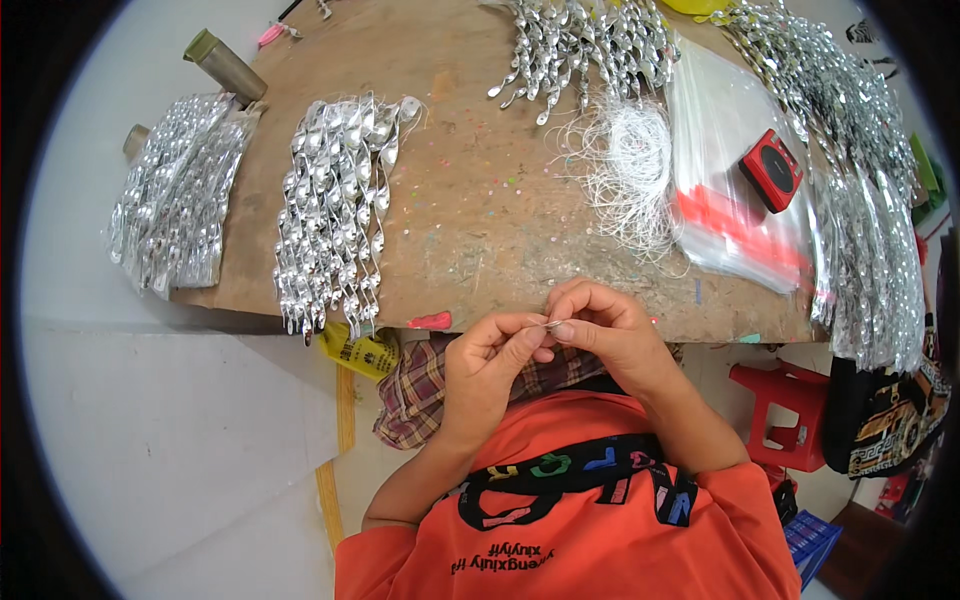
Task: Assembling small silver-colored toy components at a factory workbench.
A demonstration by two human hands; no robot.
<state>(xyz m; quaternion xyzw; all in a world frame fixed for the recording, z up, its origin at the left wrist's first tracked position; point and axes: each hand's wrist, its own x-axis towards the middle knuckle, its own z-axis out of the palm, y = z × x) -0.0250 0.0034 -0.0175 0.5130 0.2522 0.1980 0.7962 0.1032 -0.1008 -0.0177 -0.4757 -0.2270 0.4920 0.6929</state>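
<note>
My left hand (492,368) and my right hand (612,335) meet just off the table's near edge, fingertips pinched together. Between them sits a tiny silvery piece (552,324), too small to name; thumbs and forefingers of both hands close on it. Ahead and to the right lies a loose tangle of white string (632,170). A bunch of twisted silver spiral strips (335,210) is spread on the table to the left. More silver spirals (590,50) lie at the far side, above the string.
Clear plastic bags (730,120) with a red band lie at the right under a red box-shaped device (772,170). Bagged silver spirals (180,190) rest at the far left beside a metal tube (225,65). Silver strips (870,270) hang over the right edge near a red stool (780,410).
</note>
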